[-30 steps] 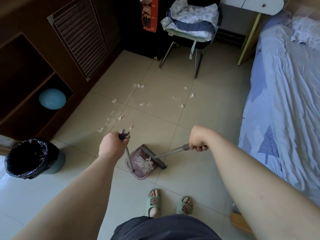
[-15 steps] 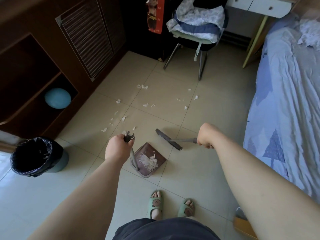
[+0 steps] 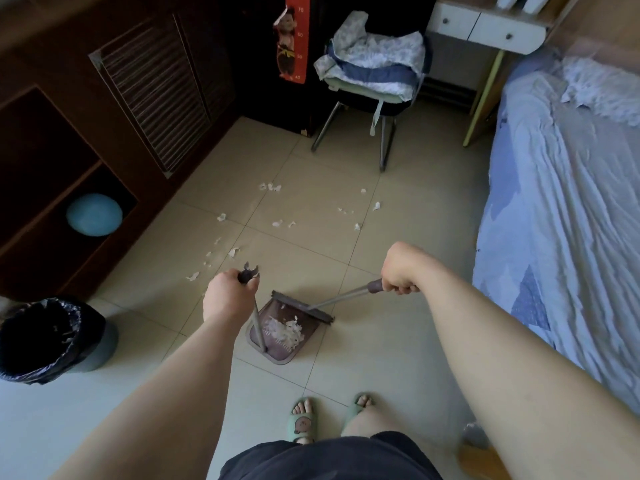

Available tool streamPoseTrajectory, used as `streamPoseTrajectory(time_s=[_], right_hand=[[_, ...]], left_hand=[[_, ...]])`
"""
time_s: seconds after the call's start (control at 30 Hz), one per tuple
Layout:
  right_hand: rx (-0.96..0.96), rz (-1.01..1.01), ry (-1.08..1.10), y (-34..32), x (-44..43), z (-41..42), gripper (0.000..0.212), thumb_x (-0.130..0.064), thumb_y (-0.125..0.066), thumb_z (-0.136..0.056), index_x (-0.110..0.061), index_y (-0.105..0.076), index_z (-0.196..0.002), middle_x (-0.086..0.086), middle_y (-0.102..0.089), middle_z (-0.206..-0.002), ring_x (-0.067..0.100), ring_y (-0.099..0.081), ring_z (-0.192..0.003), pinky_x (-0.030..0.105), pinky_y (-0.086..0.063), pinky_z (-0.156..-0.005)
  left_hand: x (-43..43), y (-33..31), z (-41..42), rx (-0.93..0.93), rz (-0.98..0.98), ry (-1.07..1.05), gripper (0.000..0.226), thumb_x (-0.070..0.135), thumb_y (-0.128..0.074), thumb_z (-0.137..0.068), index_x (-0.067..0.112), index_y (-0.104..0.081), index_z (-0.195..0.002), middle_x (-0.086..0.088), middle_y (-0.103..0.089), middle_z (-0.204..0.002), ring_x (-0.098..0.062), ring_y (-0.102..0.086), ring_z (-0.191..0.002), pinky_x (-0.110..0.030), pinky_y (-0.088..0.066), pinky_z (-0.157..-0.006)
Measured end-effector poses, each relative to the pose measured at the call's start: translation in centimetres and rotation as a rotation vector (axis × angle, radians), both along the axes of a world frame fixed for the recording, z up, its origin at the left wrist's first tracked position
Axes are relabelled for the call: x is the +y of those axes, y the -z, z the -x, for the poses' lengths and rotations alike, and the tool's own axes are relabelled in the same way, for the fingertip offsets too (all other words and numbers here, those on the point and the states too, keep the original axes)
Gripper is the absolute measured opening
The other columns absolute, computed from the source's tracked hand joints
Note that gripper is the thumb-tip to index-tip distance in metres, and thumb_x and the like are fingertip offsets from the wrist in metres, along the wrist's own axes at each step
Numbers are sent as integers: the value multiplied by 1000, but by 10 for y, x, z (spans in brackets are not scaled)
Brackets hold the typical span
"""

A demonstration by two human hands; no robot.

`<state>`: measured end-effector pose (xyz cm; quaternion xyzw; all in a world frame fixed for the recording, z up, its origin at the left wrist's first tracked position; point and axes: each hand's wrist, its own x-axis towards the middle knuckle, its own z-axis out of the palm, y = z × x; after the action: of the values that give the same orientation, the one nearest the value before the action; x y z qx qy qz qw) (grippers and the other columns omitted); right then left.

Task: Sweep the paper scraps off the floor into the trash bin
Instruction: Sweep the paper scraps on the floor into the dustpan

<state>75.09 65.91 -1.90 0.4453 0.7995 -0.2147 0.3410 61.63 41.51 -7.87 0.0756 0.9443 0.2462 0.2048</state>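
My left hand grips the top of the upright handle of a brown dustpan that stands on the tiled floor. White scraps are heaped inside the pan. My right hand grips the broom handle, and the dark broom head lies across the pan's open mouth. Several loose paper scraps lie scattered on the tiles beyond the pan. The trash bin, lined with a black bag, stands at the lower left, apart from the pan.
A dark wooden cabinet with a blue ball on a shelf runs along the left. A chair piled with bedding stands at the back. A bed fills the right side. My slippered feet stand just behind the pan.
The broom head went out past the pan onto the floor, then came back to the pan's mouth. The left hand kept hold of the dustpan, which barely moved.
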Motion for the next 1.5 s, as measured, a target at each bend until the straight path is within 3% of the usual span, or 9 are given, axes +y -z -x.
streamPoseTrajectory(time_s=[0.4,0.53,0.77,0.9,1.07,1.3,1.4,1.47,1.5], right_hand=[[159,-106,151,-8,92,6,26,-14,-68,-76,-8,-54,-55,8,-56,-56,24,-46,-55,26,-37,-55],[193,-167,180,-7,146,11,16,-11,-65,-76,-9,-54,-63,6,-58,-61,23,-48,-55,23,-37,-53],[230,-239,219,-2,258,29,18,-8,-63,-78,-10,-49,-66,5,-54,-61,19,-47,-49,20,-35,-46],[247,-269,244,10,314,38,19,-10,-64,-78,-11,-50,-67,6,-55,-66,23,-55,-59,21,-36,-45],[280,-292,314,21,361,47,30,-19,-71,-79,-12,-46,-64,4,-51,-63,26,-55,-64,23,-38,-53],[317,-272,428,25,401,65,29,-13,-69,-81,-10,-46,-63,5,-50,-64,29,-57,-70,28,-44,-60],[318,-256,430,26,412,78,21,-10,-66,-82,-7,-50,-69,11,-64,-85,32,-61,-80,28,-46,-65],[304,-268,420,29,417,88,3,-8,-62,-84,-6,-60,-86,15,-66,-103,34,-64,-94,31,-48,-72],[285,-280,416,34,420,92,12,-7,-60,-85,-4,-63,-97,16,-66,-109,34,-64,-100,32,-49,-77]], left_hand=[[100,-9,31,52,-63,46,27,34,-58,-92,10,-62,-80,-5,-59,-69,-29,-56,-68,-27,-36,-55],[153,-11,43,53,-74,34,26,33,-57,-91,9,-65,-84,-8,-64,-76,-31,-60,-73,-28,-40,-58],[257,-14,65,56,-75,2,29,36,-57,-92,10,-67,-84,-10,-66,-80,-31,-62,-74,-28,-40,-58],[307,-8,77,53,-73,-17,31,38,-57,-91,11,-68,-81,-9,-66,-79,-30,-61,-72,-27,-41,-58],[354,-4,88,44,-87,-26,28,38,-58,-90,14,-69,-79,-8,-66,-76,-30,-62,-70,-27,-40,-57],[398,-2,108,58,-52,4,29,36,-58,-89,10,-69,-80,-9,-65,-73,-30,-62,-68,-29,-44,-58],[412,0,120,70,-30,27,27,33,-58,-89,9,-69,-81,-11,-65,-74,-31,-62,-69,-29,-43,-57],[418,4,129,70,-23,30,26,33,-59,-89,10,-69,-83,-9,-65,-75,-30,-61,-70,-27,-41,-55],[421,5,133,66,-24,30,25,34,-59,-89,11,-69,-84,-8,-65,-76,-29,-61,-71,-27,-39,-56]])
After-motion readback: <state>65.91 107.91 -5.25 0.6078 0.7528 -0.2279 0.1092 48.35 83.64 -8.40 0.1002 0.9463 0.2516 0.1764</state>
